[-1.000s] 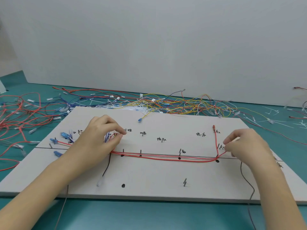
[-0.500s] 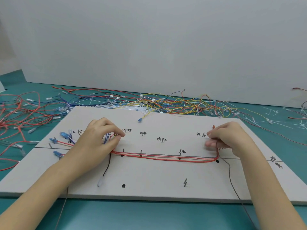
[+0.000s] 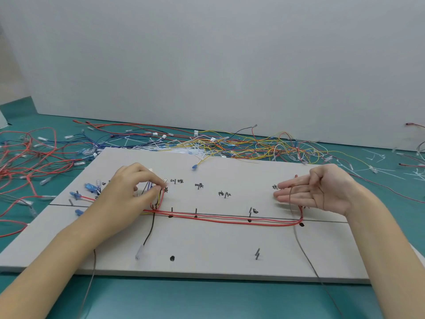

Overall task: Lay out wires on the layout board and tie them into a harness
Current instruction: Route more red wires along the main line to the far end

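Red wires [image 3: 230,219] lie routed along the layout board [image 3: 207,247] between both grips; no ties show yet. Left hand [image 3: 128,187] pinches the wire ends; right hand [image 3: 319,189] is spread flat, a thin dark wire [image 3: 299,238] draped across its palm.

Two bare forearms enter from about 7 and 5 o'clock, with no sleeves, gloves, rings, watches or wristbands showing. The left hand [image 3: 128,192] and right hand [image 3: 322,192] are uncovered, with slender fingers and short, plain, unpainted nails.
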A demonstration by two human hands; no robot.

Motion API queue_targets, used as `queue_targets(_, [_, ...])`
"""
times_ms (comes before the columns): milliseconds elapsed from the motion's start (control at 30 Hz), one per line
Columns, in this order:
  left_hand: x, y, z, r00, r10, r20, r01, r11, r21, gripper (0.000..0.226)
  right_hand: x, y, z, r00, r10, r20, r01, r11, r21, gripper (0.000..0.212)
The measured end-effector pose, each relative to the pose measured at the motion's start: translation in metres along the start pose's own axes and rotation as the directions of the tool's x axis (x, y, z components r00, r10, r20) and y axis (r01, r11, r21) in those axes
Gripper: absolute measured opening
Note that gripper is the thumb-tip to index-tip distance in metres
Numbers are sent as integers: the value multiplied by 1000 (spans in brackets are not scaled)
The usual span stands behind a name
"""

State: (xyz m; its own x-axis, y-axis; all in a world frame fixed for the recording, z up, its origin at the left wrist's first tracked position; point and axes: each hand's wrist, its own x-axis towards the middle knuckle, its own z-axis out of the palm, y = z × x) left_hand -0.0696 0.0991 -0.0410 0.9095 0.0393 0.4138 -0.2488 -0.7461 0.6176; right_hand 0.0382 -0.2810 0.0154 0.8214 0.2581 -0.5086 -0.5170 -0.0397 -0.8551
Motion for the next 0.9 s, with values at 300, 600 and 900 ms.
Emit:
queue_targets(300, [0, -3, 1, 1000, -16, 10, 16, 1000, -10, 30, 8, 17, 0, 972, -204, -117, 166, 948, -273, 20])
queue_targets(600, [-1, -4, 1, 1000, -22, 22, 22, 1000, 0, 29, 23, 17, 18, 866, -407, -291, 210, 824, -527, 15])
queue_targets(900, [-2, -4, 4, 999, -24, 45, 23, 999, 28, 25, 39, 21, 16, 813, -443, -378, 173, 804, -569, 13])
